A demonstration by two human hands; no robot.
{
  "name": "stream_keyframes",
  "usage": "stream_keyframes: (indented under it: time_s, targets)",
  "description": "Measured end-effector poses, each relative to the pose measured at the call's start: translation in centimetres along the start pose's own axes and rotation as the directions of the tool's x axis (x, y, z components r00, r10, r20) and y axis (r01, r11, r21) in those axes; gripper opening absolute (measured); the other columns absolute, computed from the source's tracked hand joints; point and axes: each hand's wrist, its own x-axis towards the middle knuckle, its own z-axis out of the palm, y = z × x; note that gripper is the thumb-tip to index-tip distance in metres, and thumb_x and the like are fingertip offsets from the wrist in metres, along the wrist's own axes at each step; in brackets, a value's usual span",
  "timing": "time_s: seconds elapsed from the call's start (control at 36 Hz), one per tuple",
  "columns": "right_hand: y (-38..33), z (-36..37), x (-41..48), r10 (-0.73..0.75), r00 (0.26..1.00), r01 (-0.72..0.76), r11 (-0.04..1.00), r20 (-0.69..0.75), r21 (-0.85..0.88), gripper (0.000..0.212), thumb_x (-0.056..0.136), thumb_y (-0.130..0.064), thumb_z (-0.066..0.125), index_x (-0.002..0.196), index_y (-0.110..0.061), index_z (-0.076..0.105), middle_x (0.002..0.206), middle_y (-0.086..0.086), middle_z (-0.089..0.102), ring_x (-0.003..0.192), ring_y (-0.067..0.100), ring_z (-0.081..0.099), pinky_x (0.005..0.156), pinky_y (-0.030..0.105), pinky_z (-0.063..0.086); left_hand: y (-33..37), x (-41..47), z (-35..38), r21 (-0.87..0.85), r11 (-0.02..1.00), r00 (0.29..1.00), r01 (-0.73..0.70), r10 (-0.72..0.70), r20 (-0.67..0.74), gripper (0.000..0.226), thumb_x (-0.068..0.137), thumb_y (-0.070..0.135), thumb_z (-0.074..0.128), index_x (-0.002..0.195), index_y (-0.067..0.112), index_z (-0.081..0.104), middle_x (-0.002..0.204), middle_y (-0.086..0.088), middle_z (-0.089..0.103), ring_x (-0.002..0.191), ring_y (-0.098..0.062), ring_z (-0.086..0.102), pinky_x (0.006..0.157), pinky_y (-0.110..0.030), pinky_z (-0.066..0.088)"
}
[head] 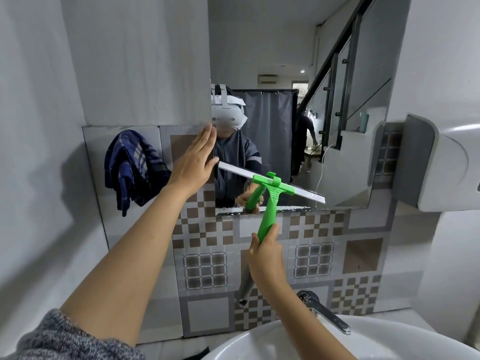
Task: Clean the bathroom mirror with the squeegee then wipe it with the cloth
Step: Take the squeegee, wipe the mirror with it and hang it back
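Squeegee (270,201): right hand (266,258) gripping handle, blade slanted low on mirror (337,126); left hand (194,162) flat, empty; cloth (132,165) nearer left

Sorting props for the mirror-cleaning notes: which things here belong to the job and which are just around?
Job: mirror, green squeegee in right hand, blue checked cloth, left hand.
Just around: tap, basin, wall dispenser.
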Motion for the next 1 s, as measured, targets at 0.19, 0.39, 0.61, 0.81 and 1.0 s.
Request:
stream_keyframes:
  time_s: [0.19, 0.39, 0.61, 0.81, 1.0]
  targets:
    - [0.1, 0.1, -0.3, 0.018, 1.000, -0.017, 0.999, 0.013, -0.036, 0.048, 0.098, -0.030, 0.036, 0.139, -0.019, 0.012, 0.073, 0.000, 0.050, 0.064, 0.020, 0.055, 0.061, 0.043, 0.052, 0.0, 0.0, 0.1, -0.001, 1.000, 1.000, 0.006, -0.006, -0.010, 0.068, 0.095, 0.019, 0.047, 0.147, 0.016, 0.004, 0.155, 0.005, -0.002, 0.143, -0.011, 0.002, 0.105, -0.020, 0.017]
    - [0.7, -0.5, -0.7, 0.028, 0.999, -0.026, 0.997, 0.025, -0.067, 0.043, 0.098, -0.029, 0.037, 0.135, -0.016, 0.019, 0.074, 0.000, 0.055, 0.063, 0.017, 0.057, 0.054, 0.038, 0.050, 0.0, 0.0, 0.5, -0.022, 0.999, 0.999, 0.034, -0.035, -0.026, 0.067, 0.095, 0.018, 0.048, 0.147, 0.016, 0.006, 0.156, 0.004, 0.002, 0.143, -0.011, 0.003, 0.105, -0.019, 0.015]
    - [0.6, -2.2, -1.1, 0.010, 0.998, 0.000, 0.990, 0.065, -0.142, 0.037, 0.099, -0.025, 0.036, 0.131, -0.018, 0.020, 0.085, 0.005, 0.060, 0.070, 0.022, 0.061, 0.058, 0.039, 0.051, 0.9, -0.4, 1.4, -0.053, 0.993, 0.990, 0.103, -0.108, -0.090, 0.063, 0.096, 0.015, 0.045, 0.147, 0.015, 0.008, 0.156, -0.001, 0.008, 0.143, -0.013, 0.007, 0.099, -0.024, 0.029]
    - [1.0, -3.8, -1.3, -0.048, 0.995, 0.075, 0.944, 0.092, -0.321, 0.040, 0.099, -0.026, 0.034, 0.134, -0.015, 0.019, 0.091, 0.008, 0.063, 0.074, 0.024, 0.060, 0.057, 0.035, 0.045, 2.4, -0.6, 2.1, -0.088, 0.977, 0.971, 0.197, -0.206, -0.122, 0.062, 0.095, 0.011, 0.045, 0.147, 0.015, 0.011, 0.156, -0.002, 0.010, 0.143, -0.016, 0.010, 0.101, -0.034, 0.040]
    - [1.8, -6.2, -0.5, -0.127, 0.985, 0.165, 0.877, 0.114, -0.451, 0.044, 0.099, -0.025, 0.040, 0.137, -0.016, 0.018, 0.094, 0.006, 0.063, 0.075, 0.021, 0.062, 0.064, 0.037, 0.054, 4.0, -1.1, 3.2, -0.122, 0.947, 0.936, 0.296, -0.313, -0.160, 0.063, 0.095, 0.011, 0.045, 0.147, 0.015, 0.010, 0.156, -0.004, 0.006, 0.142, -0.023, 0.013, 0.096, -0.046, 0.046]
